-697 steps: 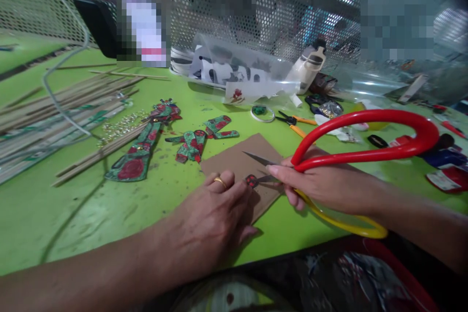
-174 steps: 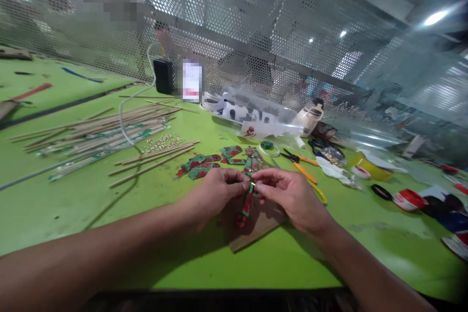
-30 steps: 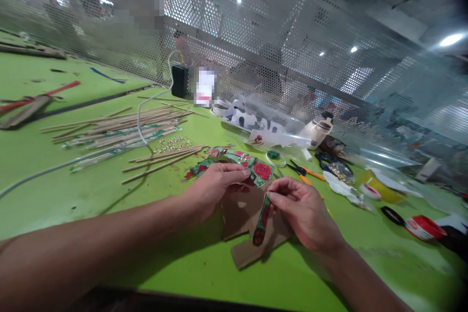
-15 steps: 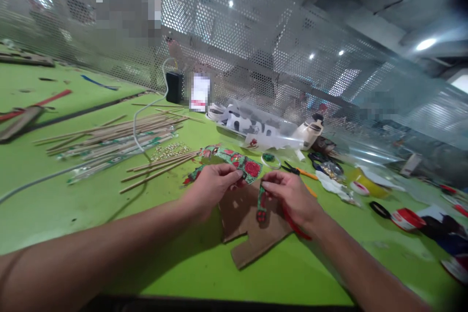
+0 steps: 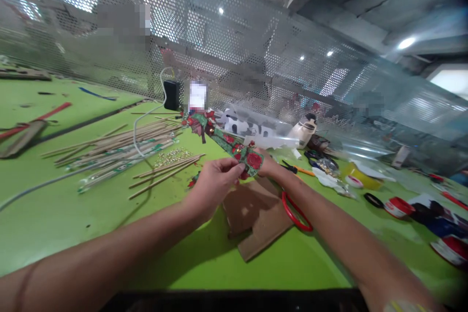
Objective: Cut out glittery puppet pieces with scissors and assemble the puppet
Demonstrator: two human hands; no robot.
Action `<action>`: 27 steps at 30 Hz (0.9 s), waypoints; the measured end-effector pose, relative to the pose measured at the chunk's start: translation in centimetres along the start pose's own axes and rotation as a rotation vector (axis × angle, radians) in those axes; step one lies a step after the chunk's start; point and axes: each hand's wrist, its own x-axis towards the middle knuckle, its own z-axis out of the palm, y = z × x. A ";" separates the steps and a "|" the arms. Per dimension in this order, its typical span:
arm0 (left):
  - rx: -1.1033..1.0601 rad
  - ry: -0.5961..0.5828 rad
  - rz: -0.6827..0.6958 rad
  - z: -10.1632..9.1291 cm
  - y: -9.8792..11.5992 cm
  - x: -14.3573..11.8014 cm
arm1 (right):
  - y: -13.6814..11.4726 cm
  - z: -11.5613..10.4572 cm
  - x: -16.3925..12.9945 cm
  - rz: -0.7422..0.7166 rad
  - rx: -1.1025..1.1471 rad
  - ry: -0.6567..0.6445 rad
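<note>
My left hand (image 5: 221, 180) pinches the wide, rounded end of a green strip printed with red roses (image 5: 228, 144). The strip slants up to the left, with small gold beads on it and a bunched red and green far end. My right hand (image 5: 266, 165) is behind the strip's wide end, and its fingers are hidden. Below both hands lies a piece of brown cardboard (image 5: 256, 214) with a notched edge. Beside my right forearm shows a red loop (image 5: 297, 214).
Thin wooden sticks (image 5: 106, 139), some in plastic sleeves, lie left, near gold beads (image 5: 171, 157). A white cable (image 5: 136, 129) crosses there. A clear tray (image 5: 256, 124) stands behind. Orange-handled pliers (image 5: 303, 171), a yellow roll (image 5: 365, 175) and a red tape roll (image 5: 399, 207) lie right.
The rose strip has been lifted and angled up. My right hand, which held a small green and red piece over the cardboard, has moved up and behind the strip; that piece is out of sight.
</note>
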 end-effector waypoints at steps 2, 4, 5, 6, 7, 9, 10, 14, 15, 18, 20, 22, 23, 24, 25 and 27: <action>-0.032 -0.034 -0.131 0.2 -0.5 0.0 | 0.3 0.2 0.0 0.017 0.021 -0.020; -0.049 -0.068 -0.227 0.4 -1.0 0.0 | 0.4 0.0 -0.5 0.044 0.072 -0.011; -0.055 -0.084 -0.256 0.5 -1.2 0.0 | 0.5 -0.3 -0.9 0.058 0.105 0.011; -0.059 -0.095 -0.273 0.6 -1.3 0.0 | 0.5 -0.5 -1.5 0.074 0.145 0.043; -0.062 -0.100 -0.282 0.6 -1.4 -0.1 | 0.4 -0.8 -2.2 0.092 0.191 0.081; -0.059 -0.100 -0.290 0.7 -1.5 -0.3 | 0.1 -1.4 -3.9 0.129 0.304 0.157; -0.053 -0.097 -0.298 0.8 -1.5 -0.4 | -0.1 -1.7 -5.0 0.150 0.368 0.182; -0.012 -0.113 -0.350 1.1 -1.9 -0.8 | -1.7 -1.7 -9.5 0.223 0.615 0.167; 0.011 -0.124 -0.346 1.1 -1.9 -0.8 | -2.1 -1.6 -10.4 0.232 0.656 0.150; 0.217 -0.239 -0.303 0.7 -1.4 -0.6 | -3.0 -1.1 -12.4 0.261 0.731 0.110; 0.456 -0.393 -0.260 0.0 -0.3 0.0 | -3.2 -0.8 -13.1 0.284 0.754 0.080; 0.685 -0.496 -0.116 -0.9 0.9 0.6 | -3.2 -0.5 -13.5 0.306 0.755 0.050; 0.766 -0.453 -0.004 -1.3 1.4 1.0 | -3.1 -0.3 -13.7 0.314 0.746 0.041; 0.826 -0.394 0.101 -1.6 1.7 1.2 | -3.1 -0.2 -13.9 0.318 0.729 0.036; 0.863 -0.343 0.191 -1.8 1.9 1.5 | -3.0 0.0 -14.1 0.316 0.704 0.035; 0.892 -0.334 0.312 -2.0 1.6 1.7 | -3.1 0.3 -14.3 0.297 0.637 0.049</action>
